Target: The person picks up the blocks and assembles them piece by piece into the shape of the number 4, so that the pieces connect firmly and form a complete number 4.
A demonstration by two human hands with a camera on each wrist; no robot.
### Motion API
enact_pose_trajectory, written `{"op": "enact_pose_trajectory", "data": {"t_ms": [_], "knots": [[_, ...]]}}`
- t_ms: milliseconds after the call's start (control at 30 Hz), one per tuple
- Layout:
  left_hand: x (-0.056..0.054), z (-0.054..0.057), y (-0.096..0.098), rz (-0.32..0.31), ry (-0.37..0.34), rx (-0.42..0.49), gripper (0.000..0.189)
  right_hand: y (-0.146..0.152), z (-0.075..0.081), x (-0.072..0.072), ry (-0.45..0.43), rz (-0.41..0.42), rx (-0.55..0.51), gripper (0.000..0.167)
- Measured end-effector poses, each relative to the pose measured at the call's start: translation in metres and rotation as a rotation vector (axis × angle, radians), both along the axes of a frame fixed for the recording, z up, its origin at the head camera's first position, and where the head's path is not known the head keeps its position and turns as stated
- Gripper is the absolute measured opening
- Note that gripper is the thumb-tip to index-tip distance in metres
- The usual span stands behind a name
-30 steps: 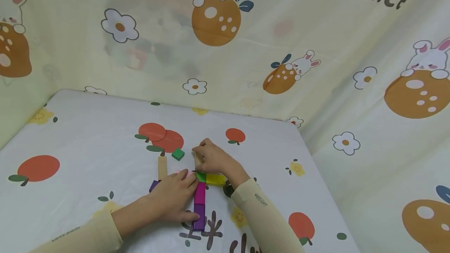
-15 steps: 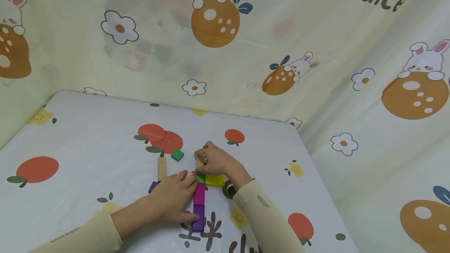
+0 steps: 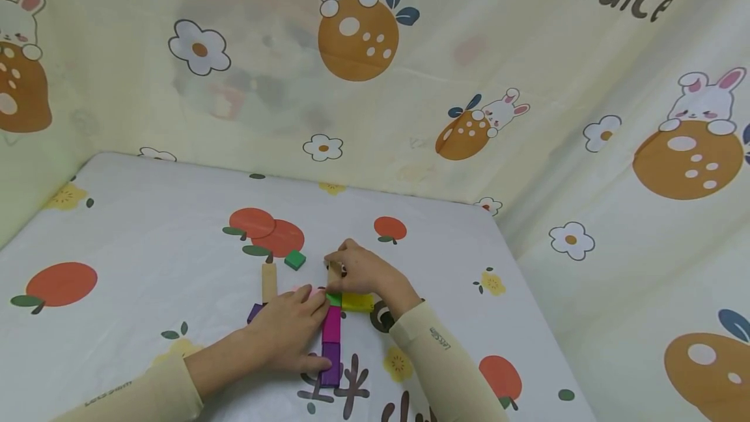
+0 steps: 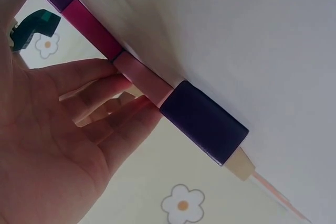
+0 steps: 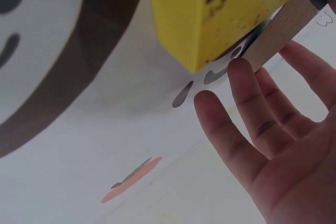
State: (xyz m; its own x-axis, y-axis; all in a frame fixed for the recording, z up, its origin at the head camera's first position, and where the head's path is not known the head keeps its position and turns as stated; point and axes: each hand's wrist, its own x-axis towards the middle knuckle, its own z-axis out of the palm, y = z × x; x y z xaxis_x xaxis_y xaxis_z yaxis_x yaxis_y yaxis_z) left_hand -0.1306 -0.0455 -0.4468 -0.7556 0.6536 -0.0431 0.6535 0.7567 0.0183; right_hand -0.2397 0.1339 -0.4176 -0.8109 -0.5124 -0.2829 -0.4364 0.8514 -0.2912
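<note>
My right hand [image 3: 366, 273] pinches a plain wooden block [image 3: 334, 271] between thumb and fingers, lengthwise, at the far end of a bright green block [image 3: 334, 299]. Nearer me, a magenta block [image 3: 331, 324] and a purple block [image 3: 331, 373] continue that line. A yellow block [image 3: 357, 302] extends to the right of the green one. My left hand [image 3: 287, 327] lies over the middle, fingers extended; its thumb touches the near purple block. In the left wrist view its fingertips reach a pink block [image 4: 143, 78], which sits beside a dark purple block [image 4: 205, 123].
Another wooden block [image 3: 269, 283] stands out beyond the left hand, above a partly covered purple block [image 3: 254, 312]. One loose green block [image 3: 295, 259] lies between the two wooden ones. A printed white cloth [image 3: 164, 226] covers the table; patterned curtains [image 3: 263, 109] rise behind and at the sides.
My right hand and its wooden block have shifted slightly right and toward me, against the green block. The left hand stays in place. The head view has tilted a little.
</note>
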Motion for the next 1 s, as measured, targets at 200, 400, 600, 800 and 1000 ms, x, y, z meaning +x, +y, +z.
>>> {"op": "enact_pose_trajectory", "data": {"t_ms": [200, 400, 600, 800, 1000], "knots": [[-0.0007, -0.0003, 0.0001, 0.002, -0.007, -0.002, 0.097, -0.0001, 0.0009, 0.0006, 0.002, 0.001, 0.000, 0.056], [-0.0007, 0.0002, 0.0002, -0.001, -0.009, 0.003, 0.097, 0.0004, 0.0002, 0.0008, -0.013, -0.009, -0.012, 0.054], [0.0005, 0.0026, -0.0002, 0.001, -0.007, 0.000, 0.097, 0.0006, 0.0010, 0.0013, -0.006, -0.007, -0.011, 0.051], [0.0008, 0.0046, 0.0004, 0.003, -0.005, -0.002, 0.096, 0.0013, 0.0016, 0.0021, -0.007, 0.008, -0.009, 0.040], [-0.0020, 0.0034, 0.0021, -0.008, 0.015, -0.008, 0.097, 0.0021, 0.0020, 0.0024, -0.007, 0.019, -0.002, 0.034]]}}
